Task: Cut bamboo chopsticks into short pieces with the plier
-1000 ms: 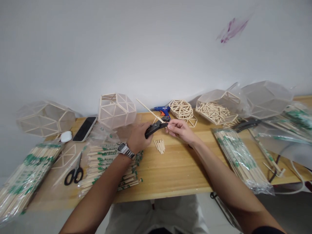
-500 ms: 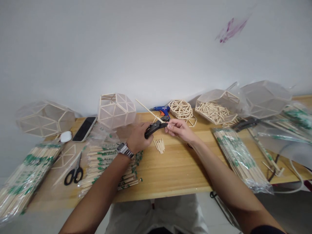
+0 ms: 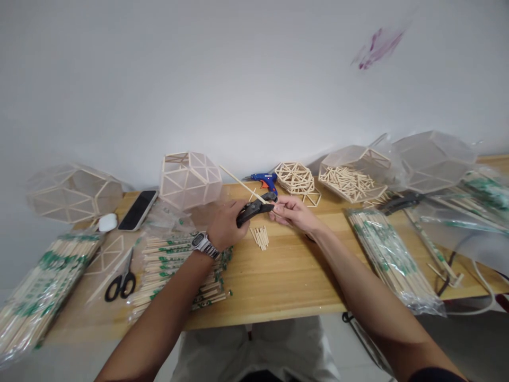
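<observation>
My left hand (image 3: pixel 228 225), with a watch on its wrist, is wrapped round the handles of a black hand cutter (image 3: pixel 254 209). Its jaws point right, toward my right hand (image 3: pixel 293 213). A thin wooden chopstick (image 3: pixel 238 182) crosses the jaws and slants up to the left. My right fingertips pinch its lower end beside the jaws; the exact contact is hidden. Several short cut stick pieces (image 3: pixel 260 237) lie on the wooden table (image 3: pixel 274 286) just below the cutter.
Behind my hands lie a blue glue gun (image 3: pixel 264 179) and stacked stick frames (image 3: pixel 295 178). A lantern-like shell (image 3: pixel 352 178) holds many short sticks. Wrapped chopsticks (image 3: pixel 178 265) and scissors (image 3: pixel 121 281) are at left, a chopstick pack (image 3: pixel 392 257) at right.
The chopstick and the cutter's jaws have shifted very slightly, and a bit more of the jaw shows. Both hands stay in nearly the same place.
</observation>
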The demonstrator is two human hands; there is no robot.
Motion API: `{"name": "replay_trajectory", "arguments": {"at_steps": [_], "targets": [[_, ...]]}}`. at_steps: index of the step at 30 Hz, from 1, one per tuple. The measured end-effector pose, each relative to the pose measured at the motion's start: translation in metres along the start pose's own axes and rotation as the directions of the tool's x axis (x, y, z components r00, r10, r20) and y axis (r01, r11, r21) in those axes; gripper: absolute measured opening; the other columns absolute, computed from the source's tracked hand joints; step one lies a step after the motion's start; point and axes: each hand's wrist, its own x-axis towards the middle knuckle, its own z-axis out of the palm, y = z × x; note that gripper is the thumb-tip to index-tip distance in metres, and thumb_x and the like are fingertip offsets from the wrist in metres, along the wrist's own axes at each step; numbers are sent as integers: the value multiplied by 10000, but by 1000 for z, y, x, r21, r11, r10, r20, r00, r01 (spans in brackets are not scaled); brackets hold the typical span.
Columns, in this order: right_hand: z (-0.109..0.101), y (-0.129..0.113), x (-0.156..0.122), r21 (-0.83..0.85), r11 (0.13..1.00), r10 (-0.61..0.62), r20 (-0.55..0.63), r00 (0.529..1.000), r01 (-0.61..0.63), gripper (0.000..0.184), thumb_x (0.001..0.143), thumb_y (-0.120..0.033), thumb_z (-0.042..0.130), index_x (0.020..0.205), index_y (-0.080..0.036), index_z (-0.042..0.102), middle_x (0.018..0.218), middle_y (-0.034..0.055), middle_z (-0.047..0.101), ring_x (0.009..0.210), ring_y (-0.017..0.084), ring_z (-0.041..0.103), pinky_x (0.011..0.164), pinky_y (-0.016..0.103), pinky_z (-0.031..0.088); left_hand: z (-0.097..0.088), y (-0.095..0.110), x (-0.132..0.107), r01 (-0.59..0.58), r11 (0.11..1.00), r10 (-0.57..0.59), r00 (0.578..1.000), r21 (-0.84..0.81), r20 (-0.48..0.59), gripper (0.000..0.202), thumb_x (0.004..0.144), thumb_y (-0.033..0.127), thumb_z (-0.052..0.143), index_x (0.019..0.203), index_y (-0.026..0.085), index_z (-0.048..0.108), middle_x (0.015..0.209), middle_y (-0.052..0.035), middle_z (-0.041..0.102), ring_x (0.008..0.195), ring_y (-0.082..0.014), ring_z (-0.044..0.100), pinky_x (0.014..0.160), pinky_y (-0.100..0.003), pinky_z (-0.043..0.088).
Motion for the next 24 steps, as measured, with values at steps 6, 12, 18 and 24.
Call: {"name": "replay_trajectory", "arguments": {"at_steps": [6, 12, 18, 24], "targets": [[-1, 0, 1, -61, 997, -38, -22, 999, 37, 312, 890, -468, 774, 835, -165, 718, 739, 24, 678, 507, 82, 429, 476, 241, 284, -3, 1, 0, 10, 1000, -10, 1000, 25, 9, 433, 763, 152, 623, 1193, 203, 643, 1059, -87, 728, 983, -262, 686, 896, -401, 560], [5, -3, 1, -128, 991, -55, -63, 996, 46, 360, 876, -518, 773, 807, -168, 720, 635, 2, 618, 511, 96, 435, 480, 240, 294, 1, 1, -1, 30, 1000, -30, 999, -1, 16, 420, 801, 156, 600, 1216, 200, 641, 1095, -92, 737, 1023, -267, 691, 929, -411, 561], [7, -5, 1, -136, 989, -69, -66, 995, 60, 356, 877, -513, 774, 805, -170, 710, 664, 6, 642, 508, 90, 434, 476, 240, 292, 2, 2, 0, 47, 999, -47, 999, 13, 27, 356, 824, 167, 603, 1176, 193, 649, 1043, -91, 746, 969, -265, 702, 867, -390, 561], [5, 1, 2, -55, 997, -50, -62, 997, 46, 341, 874, -502, 780, 817, -173, 706, 754, 31, 695, 503, 79, 434, 466, 237, 276, 4, 0, -1, 39, 999, -39, 999, 8, 1, 280, 830, 186, 601, 1104, 178, 661, 958, -92, 745, 882, -264, 701, 796, -391, 555]]}}
